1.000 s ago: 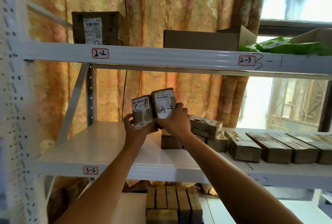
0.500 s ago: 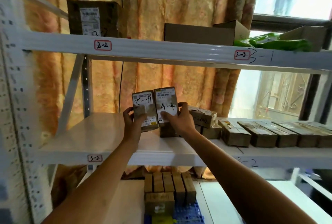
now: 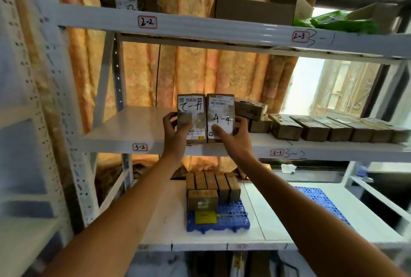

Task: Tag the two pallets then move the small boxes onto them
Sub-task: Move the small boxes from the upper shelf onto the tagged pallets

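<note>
Fingers (image 3: 191,126) seemingly around two boxes (image 3: 205,119)

Both hands, left (image 3: 175,136) and right (image 3: 235,139), have drawn the two boxes (image 3: 205,117) nearer, off the shelf (image 3: 124,127), now side by side and upright.

You hold two small boxes (image 3: 205,119) of matt brown cardboard, each faced with a smooth white paper label and a strip of glossy clear tape that catches the light. Along the middle shelf (image 3: 133,125) sits a row of the same dull cardboard boxes (image 3: 333,129); the shelf itself is white painted metal with a soft sheen. At the front edge of the lower shelf the blue pallet (image 3: 233,219) is perforated plastic, slightly glossy, with a matt yellow tag (image 3: 205,217) on it. Behind the rack hangs a patterned orange cloth curtain (image 3: 200,70), its folds faintly lustrous.
</note>
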Demonstrator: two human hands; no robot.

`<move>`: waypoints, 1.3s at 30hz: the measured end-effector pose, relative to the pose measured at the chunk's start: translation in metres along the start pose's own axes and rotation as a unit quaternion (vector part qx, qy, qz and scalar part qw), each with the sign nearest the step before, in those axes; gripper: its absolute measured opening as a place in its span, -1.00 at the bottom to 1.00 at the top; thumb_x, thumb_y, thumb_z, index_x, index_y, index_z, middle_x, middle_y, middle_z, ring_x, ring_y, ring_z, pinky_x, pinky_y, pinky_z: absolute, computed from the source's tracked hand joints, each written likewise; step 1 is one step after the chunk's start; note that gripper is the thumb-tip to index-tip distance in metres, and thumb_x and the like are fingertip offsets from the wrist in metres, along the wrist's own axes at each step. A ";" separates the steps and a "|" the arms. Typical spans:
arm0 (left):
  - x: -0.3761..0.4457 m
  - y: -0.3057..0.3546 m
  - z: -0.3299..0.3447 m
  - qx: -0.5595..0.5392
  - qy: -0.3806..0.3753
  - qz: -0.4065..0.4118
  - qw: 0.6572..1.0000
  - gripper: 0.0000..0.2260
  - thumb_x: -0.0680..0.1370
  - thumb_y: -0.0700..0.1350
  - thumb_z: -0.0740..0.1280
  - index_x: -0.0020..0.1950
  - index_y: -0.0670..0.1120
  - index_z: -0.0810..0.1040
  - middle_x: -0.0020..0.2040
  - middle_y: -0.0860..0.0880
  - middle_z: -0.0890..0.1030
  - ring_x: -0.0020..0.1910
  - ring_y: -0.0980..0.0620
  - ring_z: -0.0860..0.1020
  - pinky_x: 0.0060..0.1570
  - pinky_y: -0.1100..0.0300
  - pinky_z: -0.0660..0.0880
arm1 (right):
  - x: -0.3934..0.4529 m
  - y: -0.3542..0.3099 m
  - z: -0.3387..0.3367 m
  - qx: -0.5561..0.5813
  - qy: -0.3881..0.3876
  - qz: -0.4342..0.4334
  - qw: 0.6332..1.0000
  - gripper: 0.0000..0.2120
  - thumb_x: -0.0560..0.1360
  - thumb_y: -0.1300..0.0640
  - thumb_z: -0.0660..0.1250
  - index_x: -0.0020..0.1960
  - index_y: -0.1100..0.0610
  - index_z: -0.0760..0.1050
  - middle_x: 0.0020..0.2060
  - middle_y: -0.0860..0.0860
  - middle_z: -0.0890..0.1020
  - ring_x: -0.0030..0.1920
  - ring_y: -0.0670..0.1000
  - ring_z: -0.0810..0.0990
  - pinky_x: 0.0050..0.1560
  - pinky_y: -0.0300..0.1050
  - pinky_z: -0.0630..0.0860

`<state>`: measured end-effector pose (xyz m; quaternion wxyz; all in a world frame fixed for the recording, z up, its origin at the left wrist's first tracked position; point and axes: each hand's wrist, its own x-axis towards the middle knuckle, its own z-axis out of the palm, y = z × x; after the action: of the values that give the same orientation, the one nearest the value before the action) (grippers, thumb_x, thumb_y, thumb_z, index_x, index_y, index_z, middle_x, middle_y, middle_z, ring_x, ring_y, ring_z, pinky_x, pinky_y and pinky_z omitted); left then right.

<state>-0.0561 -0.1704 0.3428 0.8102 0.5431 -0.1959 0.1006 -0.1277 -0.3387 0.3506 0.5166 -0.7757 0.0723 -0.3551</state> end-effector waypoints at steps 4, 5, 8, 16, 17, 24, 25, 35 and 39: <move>-0.041 0.007 -0.002 0.011 0.000 -0.020 1.000 -0.61 0.47 -0.09 0.43 0.23 0.19 0.41 0.22 -0.10 0.60 0.17 -0.12 0.60 0.19 -0.13 0.56 | -0.031 0.002 -0.023 0.033 -0.037 0.003 0.999 -0.45 0.30 -0.33 0.54 0.15 -0.28 0.34 0.05 -0.10 0.68 0.04 0.00 0.71 0.12 0.20 0.67; -0.055 0.010 -0.001 0.016 0.001 -0.023 1.000 -0.60 0.47 -0.08 0.43 0.24 0.19 0.42 0.22 -0.11 0.60 0.18 -0.12 0.60 0.21 -0.13 0.55 | -0.042 0.003 -0.030 0.043 -0.044 0.006 0.998 -0.50 0.30 -0.32 0.54 0.10 -0.33 0.35 0.05 -0.08 0.69 0.03 0.01 0.72 0.09 0.20 0.68; -0.095 0.011 0.002 0.044 0.011 -0.029 0.999 -0.58 0.42 0.01 0.44 0.23 0.24 0.43 0.23 -0.04 0.60 0.19 -0.06 0.59 0.19 -0.09 0.52 | -0.074 0.014 -0.049 0.069 -0.063 0.020 0.995 -0.51 0.32 -0.28 0.56 0.10 -0.35 0.35 0.04 -0.03 0.70 0.00 -0.02 0.75 0.03 0.12 0.72; -0.202 -0.041 -0.018 0.081 0.046 -0.107 0.990 -0.53 0.41 0.08 0.46 0.27 0.27 0.41 0.16 0.20 0.60 0.12 0.18 0.59 0.01 0.17 0.50 | -0.147 0.082 -0.084 0.075 -0.187 0.122 0.972 -0.47 0.40 -0.12 0.58 0.24 -0.10 0.39 0.13 0.07 0.69 0.03 0.03 0.75 0.03 0.05 0.72; -0.211 -0.052 -0.022 0.084 0.059 -0.128 0.986 -0.53 0.39 0.10 0.47 0.25 0.23 0.40 0.17 0.12 0.60 0.11 0.12 0.61 -0.06 0.21 0.51 | -0.153 0.094 -0.085 0.077 -0.209 0.137 0.965 -0.48 0.42 -0.06 0.58 0.26 -0.07 0.40 0.16 0.08 0.68 0.03 0.02 0.75 0.00 -0.01 0.72; -0.220 -0.132 -0.043 0.089 0.105 -0.241 0.961 -0.67 0.51 -0.07 0.45 0.20 0.07 0.42 0.15 -0.13 0.59 -0.08 -0.03 0.69 -0.29 0.23 0.58 | -0.148 0.171 -0.071 -0.020 -0.292 0.233 0.927 -0.48 0.35 -0.25 0.56 0.17 -0.07 0.46 0.06 0.01 0.70 -0.06 0.04 0.72 -0.14 -0.11 0.66; -0.212 -0.143 -0.045 0.080 0.106 -0.254 0.958 -0.68 0.52 -0.09 0.44 0.22 0.05 0.43 0.12 -0.13 0.61 -0.14 0.00 0.71 -0.33 0.25 0.60 | -0.142 0.182 -0.067 -0.026 -0.294 0.240 0.925 -0.47 0.33 -0.27 0.56 0.16 -0.08 0.46 0.04 0.01 0.70 -0.09 0.03 0.71 -0.18 -0.14 0.64; -0.074 -0.260 -0.046 0.103 0.119 -0.352 0.923 -0.73 0.49 -0.17 0.41 0.18 -0.07 0.52 0.08 -0.19 0.66 0.05 -0.18 0.64 0.06 -0.11 0.61 | -0.048 0.278 -0.004 -0.004 -0.243 0.321 0.915 -0.64 0.48 -0.10 0.53 0.15 0.02 0.50 0.02 0.08 0.70 -0.28 -0.07 0.74 -0.31 -0.20 0.62; -0.026 -0.288 -0.046 0.113 0.146 -0.347 0.920 -0.73 0.52 -0.21 0.40 0.19 -0.16 0.49 0.09 -0.27 0.64 0.07 -0.28 0.64 0.10 -0.24 0.60 | -0.010 0.300 0.019 -0.004 -0.226 0.334 0.915 -0.66 0.51 0.02 0.54 0.18 0.12 0.52 0.00 0.13 0.70 -0.23 0.04 0.68 -0.26 -0.07 0.62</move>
<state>0.0378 -0.2385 0.0743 0.7470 0.6445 0.1378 -0.0873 -0.0464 -0.4562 0.0854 0.6047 -0.7680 0.2097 0.0233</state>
